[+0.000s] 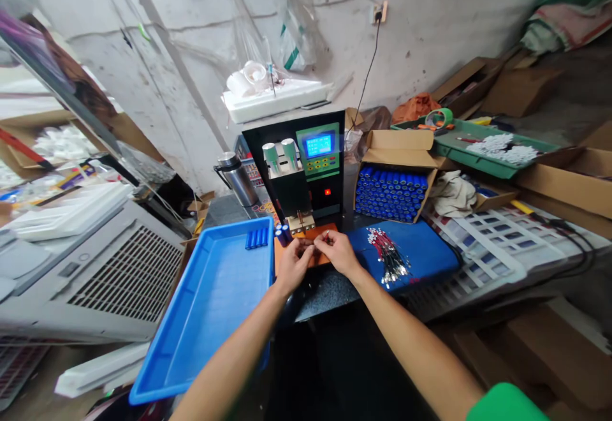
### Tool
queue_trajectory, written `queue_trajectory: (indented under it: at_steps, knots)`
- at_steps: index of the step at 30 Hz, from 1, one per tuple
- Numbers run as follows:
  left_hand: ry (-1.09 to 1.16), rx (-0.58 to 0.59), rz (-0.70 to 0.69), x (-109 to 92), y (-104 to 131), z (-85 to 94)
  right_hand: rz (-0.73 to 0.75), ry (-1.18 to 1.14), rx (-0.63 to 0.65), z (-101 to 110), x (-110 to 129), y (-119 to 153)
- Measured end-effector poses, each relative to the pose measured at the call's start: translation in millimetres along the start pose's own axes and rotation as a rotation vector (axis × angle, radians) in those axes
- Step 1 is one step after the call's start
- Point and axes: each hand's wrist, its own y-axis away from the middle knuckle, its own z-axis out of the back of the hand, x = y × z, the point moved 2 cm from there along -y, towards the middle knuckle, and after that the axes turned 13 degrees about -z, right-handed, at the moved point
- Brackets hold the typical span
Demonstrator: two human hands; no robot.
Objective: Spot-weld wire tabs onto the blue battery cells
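Observation:
My left hand (pixel 294 264) and my right hand (pixel 337 251) meet over an orange board (pixel 312 235), just in front of a black spot welder (pixel 329 182) with a lit blue screen. Fingers and thumbs on both sides are pinched together; whatever they hold is too small to make out. Right behind my left hand, a few blue battery cells (pixel 283 235) stand on end by the welder's electrodes (pixel 301 217). To the right of my right hand, a bundle of red and black wire leads (pixel 389 255) lies on a blue pad (pixel 430 249).
On the left stands a blue tray (pixel 205 300) with several battery cells (pixel 257 238) lying in its far corner. A cardboard box (pixel 400 141) packed with blue cells sits beyond the pad. A steel flask (pixel 238 180) is left of the welder; a green tray (pixel 478 150) lies far right.

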Motion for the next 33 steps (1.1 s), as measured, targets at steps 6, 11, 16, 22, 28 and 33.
queue_trajectory:
  at_steps: [6, 11, 16, 22, 28, 33]
  knots:
    - [-0.022, 0.009, 0.017, 2.7, 0.0, 0.3, -0.118, -0.09, 0.016, 1.8, -3.0, -1.5]
    - [0.036, -0.007, 0.04, 5.4, -2.8, -1.5, -0.189, -0.133, 0.052, 6.0, -1.5, -4.4]
    - [0.0, 0.017, 0.027, 2.0, -2.7, -1.8, -0.206, -0.179, 0.074, 5.5, -0.3, -5.6]
    - [-0.006, 0.046, 0.009, 0.2, -2.8, 0.1, -0.192, -0.207, 0.086, 6.1, -0.3, -6.0]
    - [-0.102, 0.066, -0.01, 5.4, -3.2, -0.2, -0.192, -0.214, 0.077, 7.0, 0.4, -5.5]
    - [-0.218, 0.106, -0.067, 2.7, -2.8, -2.3, -0.2, -0.213, 0.097, 6.3, 0.2, -5.0]
